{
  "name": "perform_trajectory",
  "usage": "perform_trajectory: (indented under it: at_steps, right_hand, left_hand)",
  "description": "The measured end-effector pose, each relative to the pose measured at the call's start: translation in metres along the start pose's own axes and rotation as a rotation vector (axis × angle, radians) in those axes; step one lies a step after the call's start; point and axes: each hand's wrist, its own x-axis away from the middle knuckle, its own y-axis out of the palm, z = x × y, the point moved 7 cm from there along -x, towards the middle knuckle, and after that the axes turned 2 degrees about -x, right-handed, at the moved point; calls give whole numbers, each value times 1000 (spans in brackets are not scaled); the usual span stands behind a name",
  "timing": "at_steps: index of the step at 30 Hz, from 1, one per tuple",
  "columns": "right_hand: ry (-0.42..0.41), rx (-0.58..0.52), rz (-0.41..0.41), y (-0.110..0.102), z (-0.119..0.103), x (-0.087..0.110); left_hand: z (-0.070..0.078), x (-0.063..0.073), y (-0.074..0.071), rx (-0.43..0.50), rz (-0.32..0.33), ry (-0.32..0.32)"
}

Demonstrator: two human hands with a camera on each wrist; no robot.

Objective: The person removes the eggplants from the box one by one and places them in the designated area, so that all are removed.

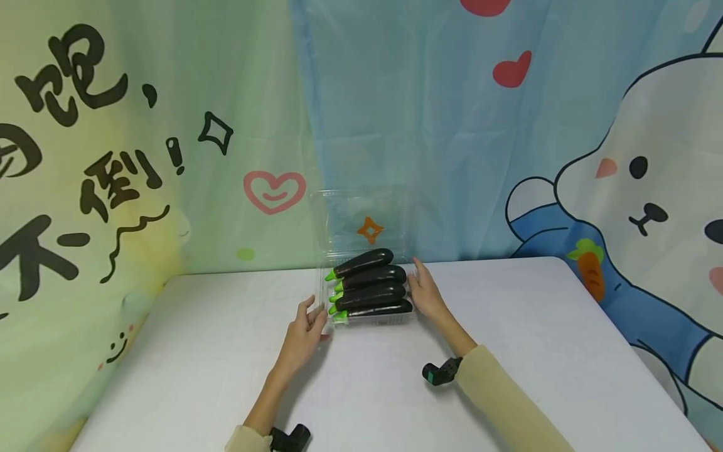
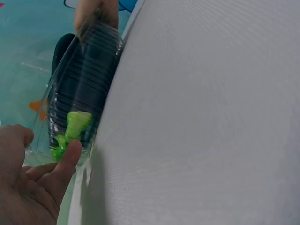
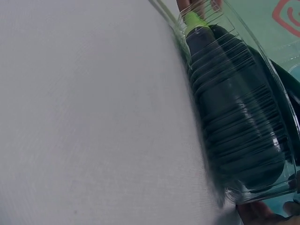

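A clear plastic clamshell container (image 1: 381,319) stands near the back of the table with its lid (image 1: 344,216) raised behind it. Several dark eggplants (image 1: 373,292) with green stem ends lie side by side in it, stems pointing left. My left hand (image 1: 302,336) holds the container's left end; in the left wrist view one finger lies against the clear wall beside the green stems (image 2: 78,123). At the opposite end, my right hand (image 1: 427,295) holds the right side. The right wrist view shows the ribbed front wall and only a few fingertips (image 3: 258,213) at the lower corner.
A white-covered table (image 1: 198,351) spreads out below, its back edge against a printed curtain (image 1: 373,107) with cartoon figures, hearts and lettering. Black wrist cameras (image 1: 440,371) are strapped at both wrists, by the beige sleeves (image 1: 503,389).
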Motion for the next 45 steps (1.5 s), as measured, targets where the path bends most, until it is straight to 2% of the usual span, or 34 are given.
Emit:
perform_trajectory:
  at_steps: [6, 16, 21, 29, 31, 34, 36, 38, 41, 45]
  right_hand:
    - [-71, -8, 37, -3, -3, 0]
    - [-168, 76, 64, -4, -10, 3]
    - [-157, 71, 50, -5, -11, 4]
    - [-125, 33, 27, -4, -9, 2]
    - [-120, 19, 27, -4, -10, 3]
    - [-112, 5, 29, -3, -10, 4]
    - [-108, -1, 33, -3, -9, 5]
    - [-104, -2, 33, -2, -8, 5]
    - [-103, -4, 37, -2, -6, 4]
    - [-100, -16, 40, -3, -6, 4]
  left_hand:
    - [2, 0, 1, 3, 0, 3]
    - [1, -1, 2, 11, -9, 8]
    - [1, 0, 2, 15, -18, 16]
    - [4, 1, 0, 9, -21, -4]
    - [15, 5, -2, 4, -39, -5]
    - [20, 6, -3, 27, -52, -12]
    - [20, 6, -4, 40, -51, -11]
    - [10, 2, -3, 51, -36, -1]
    - [8, -1, -4, 14, -27, 22]
    - [10, -3, -7, -57, -36, 19]
